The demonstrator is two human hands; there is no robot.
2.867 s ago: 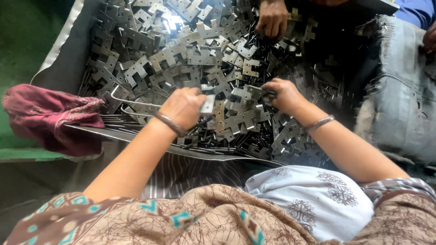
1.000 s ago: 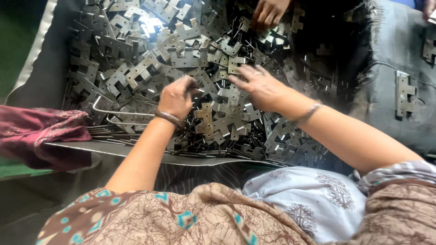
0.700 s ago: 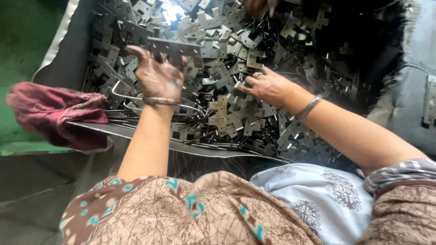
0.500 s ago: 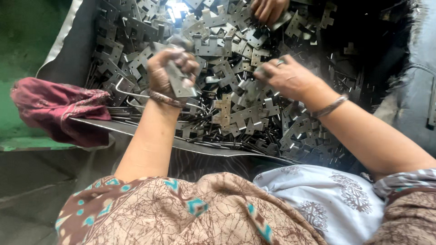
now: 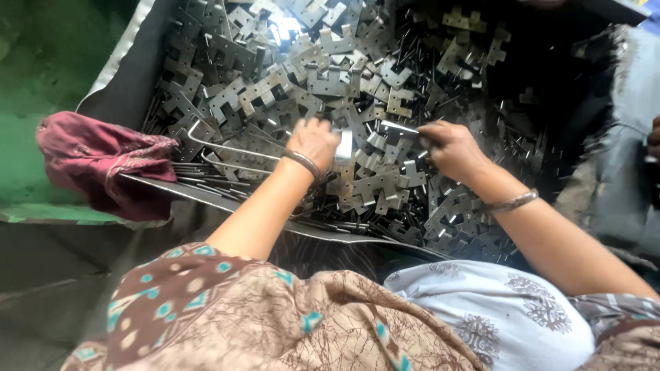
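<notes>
A flat metal piece (image 5: 344,146) is pinched in the left hand (image 5: 313,141), standing up on its short end, long side pointing away. A thin strip (image 5: 399,128) is gripped by the right hand (image 5: 450,148), pointing left toward that piece. The hands are kept apart, above the pile (image 5: 302,69).

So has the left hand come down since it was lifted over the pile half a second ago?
Yes. The left hand has dropped back toward the person, closer to the bent wire rod, and holds a flat metal piece.
</notes>
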